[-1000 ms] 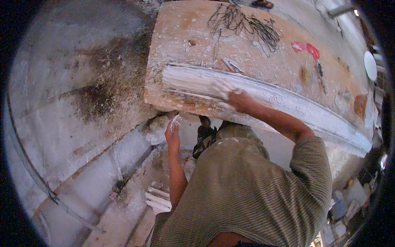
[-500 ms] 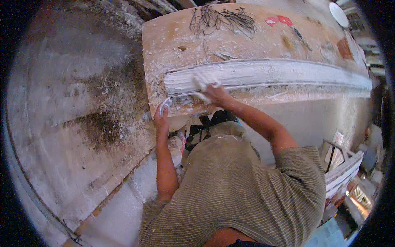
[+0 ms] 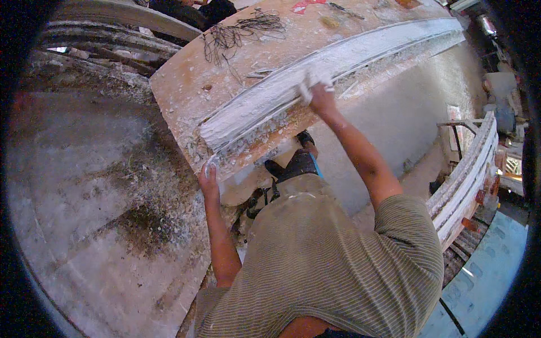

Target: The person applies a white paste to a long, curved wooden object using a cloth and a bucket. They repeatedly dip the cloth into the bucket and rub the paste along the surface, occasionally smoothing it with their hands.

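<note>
Right hand (image 3: 322, 97) closed around a white lump of wet stuff (image 3: 311, 81), maybe a rag or a sponge, pressed down on the long white plaster strip (image 3: 338, 62). Fingers curled tight, thumb hidden, so hard to tell just what the lump is. Strip right under the hand, running far off past it on one side and back toward the body on the other. Left hand (image 3: 208, 179) lower and closer to the body, fingers together and flat, white with plaster, touching the near corner of the wooden board (image 3: 186, 96) just below the end of the strip; nothing seen in its grip. Best, probably, to keep the rubbing hand flat on the strip, push softly and evenly along the grooves, and hold the board steady with the other hand so nothing wobbles or chips. Beyond the right hand, a tangle of dark fibres (image 3: 236, 31) on the board. Off to the far right side, more white strips stacked on a rack (image 3: 468, 174). Under the left hand, a dusty grey floor (image 3: 84, 197).
</note>
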The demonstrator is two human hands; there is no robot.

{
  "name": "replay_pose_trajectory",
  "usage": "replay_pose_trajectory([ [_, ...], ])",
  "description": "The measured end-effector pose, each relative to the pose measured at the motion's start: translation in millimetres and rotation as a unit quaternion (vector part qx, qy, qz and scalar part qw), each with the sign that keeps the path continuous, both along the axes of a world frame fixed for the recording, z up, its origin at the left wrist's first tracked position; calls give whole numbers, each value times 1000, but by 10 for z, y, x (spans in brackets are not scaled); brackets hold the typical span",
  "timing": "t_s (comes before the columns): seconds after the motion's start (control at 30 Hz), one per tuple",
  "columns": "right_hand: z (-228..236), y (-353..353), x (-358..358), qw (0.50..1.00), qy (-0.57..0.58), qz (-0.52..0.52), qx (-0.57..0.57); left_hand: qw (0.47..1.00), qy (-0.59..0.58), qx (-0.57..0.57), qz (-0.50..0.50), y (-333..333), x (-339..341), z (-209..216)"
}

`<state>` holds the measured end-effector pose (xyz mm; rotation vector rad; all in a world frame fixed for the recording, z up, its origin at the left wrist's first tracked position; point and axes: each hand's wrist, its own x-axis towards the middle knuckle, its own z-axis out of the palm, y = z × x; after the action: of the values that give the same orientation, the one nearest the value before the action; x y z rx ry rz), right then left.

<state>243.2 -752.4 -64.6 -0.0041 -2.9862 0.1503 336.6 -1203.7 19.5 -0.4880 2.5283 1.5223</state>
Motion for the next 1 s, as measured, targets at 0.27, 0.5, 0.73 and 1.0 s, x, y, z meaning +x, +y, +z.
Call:
replay_pose_trajectory([
  [0.27, 275, -166, 21, 955, -162, -180, -171, 999, -48, -14, 4, 158, -158, 131],
  [0.5, 753, -1313, 418, 962, 102, 127, -220, 998, 9, 18, -52, 340, -295, 266],
  [0.73, -258, 264, 140, 999, 3, 48, -4, 998, 22, 56, -7, 531, -317, 265],
  [1.0, -252, 1144, -206, 997, 78, 5, 13, 994, -6, 83, 65, 922, -252, 257],
])
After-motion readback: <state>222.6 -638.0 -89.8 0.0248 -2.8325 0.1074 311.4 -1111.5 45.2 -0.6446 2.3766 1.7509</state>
